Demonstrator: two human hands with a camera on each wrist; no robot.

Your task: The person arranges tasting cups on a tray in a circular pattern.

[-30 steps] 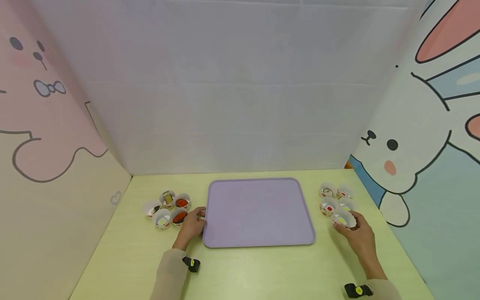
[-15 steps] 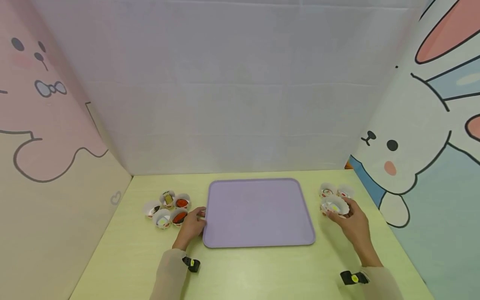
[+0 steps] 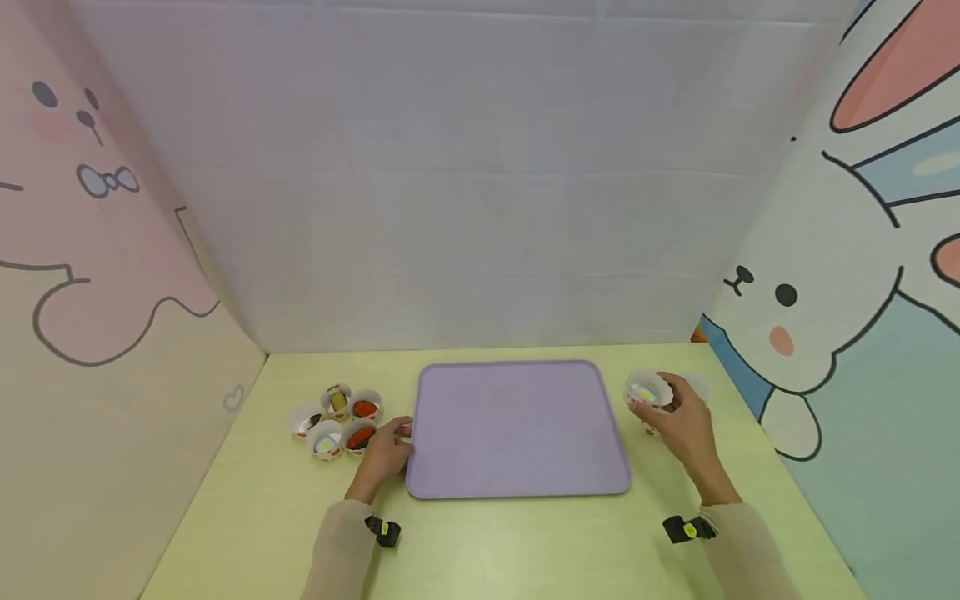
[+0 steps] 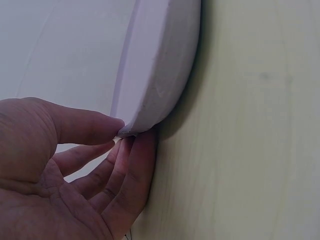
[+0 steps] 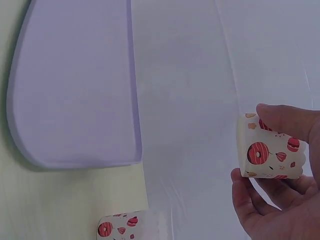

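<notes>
In the head view my right hand point(image 3: 684, 427) grips a paper baking cup point(image 3: 637, 392) with something white and yellow inside, above the table at the tray's right. The right wrist view shows thumb and fingers around this cup's point(image 5: 272, 152) wall, printed with red doughnuts and sweets. My left hand point(image 3: 385, 454) is at the left edge of the lilac tray point(image 3: 517, 429). In the left wrist view its thumb is on the tray's rim point(image 4: 172, 65) and the fingers are under it, pinching it. More cups behind the right hand are mostly hidden.
Several paper cups stand clustered left of the tray, among them one with a red-orange piece point(image 3: 366, 407) and one with white and yellow contents point(image 3: 327, 442). Another printed cup point(image 5: 120, 229) stands below the tray corner in the right wrist view. A white sheet point(image 3: 480, 183) closes the back.
My right hand has carried the cup leftward and away from me, off the front of the right-hand group, now passing over the other cups. The left hand stays at the tray edge.
</notes>
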